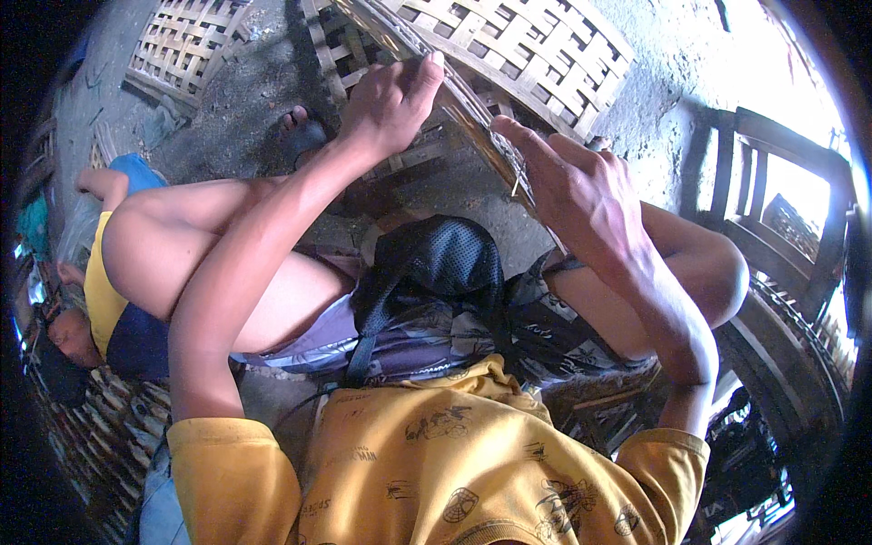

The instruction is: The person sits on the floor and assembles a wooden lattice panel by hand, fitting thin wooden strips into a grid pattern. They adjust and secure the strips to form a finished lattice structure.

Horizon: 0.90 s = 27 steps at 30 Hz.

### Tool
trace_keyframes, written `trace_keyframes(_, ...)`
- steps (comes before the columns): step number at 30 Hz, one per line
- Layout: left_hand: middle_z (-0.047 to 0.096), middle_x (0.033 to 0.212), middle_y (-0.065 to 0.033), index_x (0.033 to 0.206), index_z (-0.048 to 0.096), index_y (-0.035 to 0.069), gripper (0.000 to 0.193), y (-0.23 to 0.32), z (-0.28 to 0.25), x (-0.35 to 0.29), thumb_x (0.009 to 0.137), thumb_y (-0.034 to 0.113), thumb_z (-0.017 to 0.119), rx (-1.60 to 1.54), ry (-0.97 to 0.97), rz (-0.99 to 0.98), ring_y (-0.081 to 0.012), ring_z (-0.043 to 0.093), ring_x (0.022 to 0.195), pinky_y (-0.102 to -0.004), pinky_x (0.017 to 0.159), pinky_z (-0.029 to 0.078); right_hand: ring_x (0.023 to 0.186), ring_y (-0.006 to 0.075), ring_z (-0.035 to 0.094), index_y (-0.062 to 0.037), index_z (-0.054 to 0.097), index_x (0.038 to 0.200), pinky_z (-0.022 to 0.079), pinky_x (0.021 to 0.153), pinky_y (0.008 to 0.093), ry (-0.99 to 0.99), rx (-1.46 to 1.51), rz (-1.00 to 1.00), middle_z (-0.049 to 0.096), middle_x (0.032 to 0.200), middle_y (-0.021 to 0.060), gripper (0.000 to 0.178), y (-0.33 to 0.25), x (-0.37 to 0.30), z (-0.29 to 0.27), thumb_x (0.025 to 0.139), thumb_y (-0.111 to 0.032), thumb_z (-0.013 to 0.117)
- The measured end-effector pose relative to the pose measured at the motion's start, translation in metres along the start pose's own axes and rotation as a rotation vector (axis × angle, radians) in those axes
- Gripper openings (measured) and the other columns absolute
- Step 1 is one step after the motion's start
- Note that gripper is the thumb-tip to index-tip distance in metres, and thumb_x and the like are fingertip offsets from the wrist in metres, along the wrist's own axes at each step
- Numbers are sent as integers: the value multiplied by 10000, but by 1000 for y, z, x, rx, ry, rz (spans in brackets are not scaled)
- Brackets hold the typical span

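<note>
A long, narrow bundle of thin bamboo strips [474, 120] slants from the top middle down toward my right knee. My left hand [392, 102] is closed around its upper part, thumb along the top. Lower down, my right hand [586, 186] grips the same bundle, its index finger stretched along it; the other fingers are partly hidden. Just beyond both hands lies a woven bamboo panel [536, 56] with an open lattice, and the strips cross in front of it. Whether the strips are joined to the panel, I cannot tell.
Another woven bamboo piece [182, 45] lies on the floor at far left. A person in yellow and blue [100, 282] is close by my left knee. A wooden frame like a chair [758, 218] stands at right. Bamboo slats [100, 454] spread at lower left.
</note>
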State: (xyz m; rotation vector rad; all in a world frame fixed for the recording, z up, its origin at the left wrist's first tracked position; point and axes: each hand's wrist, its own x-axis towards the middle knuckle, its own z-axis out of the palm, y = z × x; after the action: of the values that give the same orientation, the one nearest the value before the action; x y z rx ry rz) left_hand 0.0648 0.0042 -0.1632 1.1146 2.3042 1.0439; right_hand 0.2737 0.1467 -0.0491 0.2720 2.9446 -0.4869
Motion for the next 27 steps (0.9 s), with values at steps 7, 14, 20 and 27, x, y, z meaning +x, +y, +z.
trace_keyframes(7, 717, 788, -220, 901, 738, 44, 694, 3, 0, -1, 1075, 590, 347, 63, 30, 44, -439, 705, 822, -521, 766, 559, 675, 317, 695, -197, 605, 1429, 558, 560, 454, 112, -42, -94, 674, 870, 89, 625, -4, 1, 1, 820, -71, 668)
trace_keyframes(14, 701, 879, -266, 939, 724, 43, 670, 11, -1, 3, 1052, 618, 399, 41, -101, -6, -495, 652, 891, -564, 812, 517, 722, 310, 682, -186, 677, 1336, 551, 628, 462, -59, -121, -78, 686, 852, 88, 486, -9, -4, -29, 858, -99, 676)
trace_keyframes(20, 699, 685, -160, 861, 733, 77, 688, 5, -2, 2, 1084, 580, 320, 121, 1, 63, -392, 726, 746, -514, 699, 587, 730, 313, 687, -197, 708, 1281, 548, 630, 466, -190, -143, -77, 696, 829, 96, 415, -3, -13, -50, 876, -110, 673)
trace_keyframes(27, 731, 843, -208, 922, 732, 57, 648, -7, 8, 4, 1091, 539, 333, 100, 37, 122, -442, 704, 818, -536, 731, 567, 723, 328, 714, -221, 775, 1124, 557, 660, 473, -91, -102, 52, 715, 761, 119, 248, 6, -5, -61, 924, -134, 657)
